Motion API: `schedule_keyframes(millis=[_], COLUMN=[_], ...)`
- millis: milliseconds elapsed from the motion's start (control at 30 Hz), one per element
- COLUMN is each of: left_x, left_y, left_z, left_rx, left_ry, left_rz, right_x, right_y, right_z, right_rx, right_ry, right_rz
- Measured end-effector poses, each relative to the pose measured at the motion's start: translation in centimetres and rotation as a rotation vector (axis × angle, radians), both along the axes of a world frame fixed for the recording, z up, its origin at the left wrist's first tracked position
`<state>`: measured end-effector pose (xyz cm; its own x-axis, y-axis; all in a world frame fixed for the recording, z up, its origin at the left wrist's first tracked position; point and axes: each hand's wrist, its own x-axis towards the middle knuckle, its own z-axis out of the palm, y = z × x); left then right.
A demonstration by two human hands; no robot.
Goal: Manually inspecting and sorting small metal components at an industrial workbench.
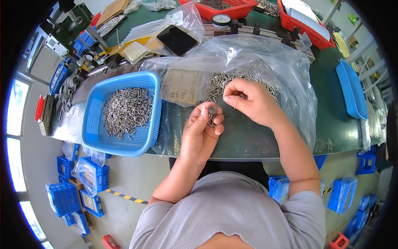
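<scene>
My left hand [199, 135] is closed around a small round metal piece with a hole in its middle [212, 110]. Several small metal pins [211, 120] lie in the same fingers, just below it. To its right, my right hand [251, 101] is raised at the near edge of a heap of small metal pins [219, 84]. Its thumb and forefinger are pinched together; whatever they hold is too small to make out. The heap rests on a clear plastic bag [296, 89], beside a brownish written card [181, 86] under the plastic.
A blue basket [151, 139] with many more pins stands at the left. Behind the bag are a black phone [177, 40], a dial gauge [221, 20] and red baskets [309, 30]. A blue tray [352, 89] sits at the right edge of the green table [331, 128].
</scene>
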<state>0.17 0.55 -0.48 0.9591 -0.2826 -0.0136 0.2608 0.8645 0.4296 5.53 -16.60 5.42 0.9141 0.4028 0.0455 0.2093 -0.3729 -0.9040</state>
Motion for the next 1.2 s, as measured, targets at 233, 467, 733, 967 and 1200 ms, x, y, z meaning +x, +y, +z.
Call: schedule_keyframes(millis=[233, 467, 733, 967, 1200], left_x=[-0.2, -0.3, -0.2, -0.1, -0.2], left_y=[-0.3, -0.3, -0.1, -0.3, -0.4], left_z=[0.5, 0.4, 0.5, 0.7, 0.3], left_rx=[0.031, 0.056, 0.130, 0.112, 0.063], left_ry=[0.044, 0.061, 0.019, 0.060, 0.060], left_rz=[-0.013, 0.014, -0.060, -0.069, 0.001], right_x=[-0.5, -0.6, 0.0, -0.5, -0.3], right_y=[0.8, 1.1, 0.6, 1.1, 0.8], right_z=[-0.4, -0.5, -0.4, -0.3, -0.7], right_rx=[0.251, 0.226, 0.161, 0.030, 0.056], right_ry=[-0.028, -0.090, -0.082, -0.449, -0.559], right_rz=[0.135, 0.163, 0.236, 0.111, 0.138])
